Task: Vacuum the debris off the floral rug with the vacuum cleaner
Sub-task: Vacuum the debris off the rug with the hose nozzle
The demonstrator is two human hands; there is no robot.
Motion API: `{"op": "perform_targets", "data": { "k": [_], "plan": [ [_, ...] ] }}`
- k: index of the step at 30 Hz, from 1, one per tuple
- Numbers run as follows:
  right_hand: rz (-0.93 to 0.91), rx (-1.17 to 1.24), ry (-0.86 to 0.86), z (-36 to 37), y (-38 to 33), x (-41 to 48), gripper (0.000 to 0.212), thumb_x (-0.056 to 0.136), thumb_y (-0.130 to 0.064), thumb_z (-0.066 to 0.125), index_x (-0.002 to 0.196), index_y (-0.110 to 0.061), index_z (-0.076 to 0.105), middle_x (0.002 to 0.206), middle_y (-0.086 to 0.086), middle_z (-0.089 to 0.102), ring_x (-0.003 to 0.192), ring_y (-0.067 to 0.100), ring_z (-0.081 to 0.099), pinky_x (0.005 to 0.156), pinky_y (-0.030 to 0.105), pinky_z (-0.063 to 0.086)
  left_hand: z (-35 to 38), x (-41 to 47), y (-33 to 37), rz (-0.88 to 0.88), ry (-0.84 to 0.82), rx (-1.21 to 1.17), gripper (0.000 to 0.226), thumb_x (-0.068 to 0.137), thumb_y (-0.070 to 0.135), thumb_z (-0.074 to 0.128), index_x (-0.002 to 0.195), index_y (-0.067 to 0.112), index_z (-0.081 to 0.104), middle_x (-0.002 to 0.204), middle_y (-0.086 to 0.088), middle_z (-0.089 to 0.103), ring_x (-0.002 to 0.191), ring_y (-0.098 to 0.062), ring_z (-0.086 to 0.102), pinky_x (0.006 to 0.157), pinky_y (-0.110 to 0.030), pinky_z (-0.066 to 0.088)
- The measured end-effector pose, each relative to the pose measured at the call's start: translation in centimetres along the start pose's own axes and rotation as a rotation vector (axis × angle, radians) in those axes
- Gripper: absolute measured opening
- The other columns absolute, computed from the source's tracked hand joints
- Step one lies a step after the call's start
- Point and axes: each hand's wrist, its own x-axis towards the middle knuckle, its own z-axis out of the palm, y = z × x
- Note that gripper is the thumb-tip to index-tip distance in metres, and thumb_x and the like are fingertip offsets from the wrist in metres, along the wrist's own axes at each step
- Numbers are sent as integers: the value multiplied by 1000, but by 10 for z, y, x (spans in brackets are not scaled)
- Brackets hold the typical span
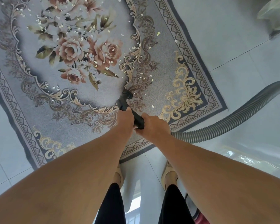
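Gripping the vacuum wand (138, 121), left hand (125, 122) ahead of right hand (153, 126), the person aims its nozzle (127, 95) toward debris (106, 68) lying beyond on the floral rug (153, 96).

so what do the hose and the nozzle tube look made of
The hose: probably flexible grey plastic, going by its fine ribs and smooth curve. The nozzle tube: likely hard black plastic, matte with a faint sheen.

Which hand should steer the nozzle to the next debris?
Left. The left hand grips the wand nearest the nozzle, and most debris lies ahead-left on the roses; the right hand holds the rear end by the hose.
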Motion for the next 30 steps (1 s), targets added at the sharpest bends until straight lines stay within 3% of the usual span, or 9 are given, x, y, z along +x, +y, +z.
{"op": "perform_targets", "data": {
  "k": [3, 7, 10, 14, 18, 28, 30],
  "plan": [
    [17, 8, 5, 0, 13, -6, 39, 86, -49, 61, 109, -21, 48, 85, 0, 58, 80, 26, 61, 65, 31, 43, 12, -10, -3, -4, -10, 14, 34, 102, 26, 44, 131, 9, 44, 118, -14, 57, 107, -33, 60, 73, -41, 53],
    [46, 22, 18, -3, 34, -14, 36, 86, -49, 61, 102, -22, 44, 81, -2, 55, 73, 24, 53, 63, 31, 39, 32, -21, -9, -10, -29, 54, 38, 101, 27, 43, 135, 10, 42, 124, -16, 56, 108, -34, 60, 73, -42, 55],
    [67, 29, 26, -7, 51, -21, 36, 85, -48, 61, 104, -21, 45, 81, -3, 55, 73, 23, 54, 63, 31, 40, 48, -31, -12, -25, -52, 60, 37, 102, 26, 43, 136, 10, 41, 124, -16, 55, 109, -34, 59, 63, -37, 52],
    [97, 39, 30, -12, 72, -29, 36, 86, -49, 60, 106, -22, 47, 82, -2, 54, 77, 24, 56, 65, 31, 40, 69, -43, -16, -23, -61, 111, 38, 101, 27, 44, 134, 8, 42, 122, -16, 56, 108, -34, 59, 85, -45, 55],
    [90, 50, 35, -15, 88, -39, 36, 84, -49, 61, 105, -23, 49, 82, -3, 56, 82, 25, 62, 64, 31, 41, 83, -52, -28, -7, -60, 104, 39, 101, 26, 44, 136, 9, 42, 123, -16, 57, 109, -34, 59, 93, -48, 53],
    [68, 7, -20, -17, 120, -71, 38, 83, -48, 63, 111, -24, 52, 98, 0, 65, 92, 24, 63, 73, 32, 46, 102, -78, -62, -149, -36, 26, 36, 101, 28, 45, 131, 9, 46, 119, -14, 60, 104, -30, 60, 91, -44, 53],
    [78, -5, -28, -22, 127, -73, 39, 82, -48, 64, 112, -25, 52, 97, -1, 65, 90, 23, 64, 74, 32, 48, 108, -85, -61, -197, -65, -9, 33, 101, 26, 45, 129, 9, 46, 120, -14, 59, 99, -28, 59, 84, -39, 52]
  ]
}}
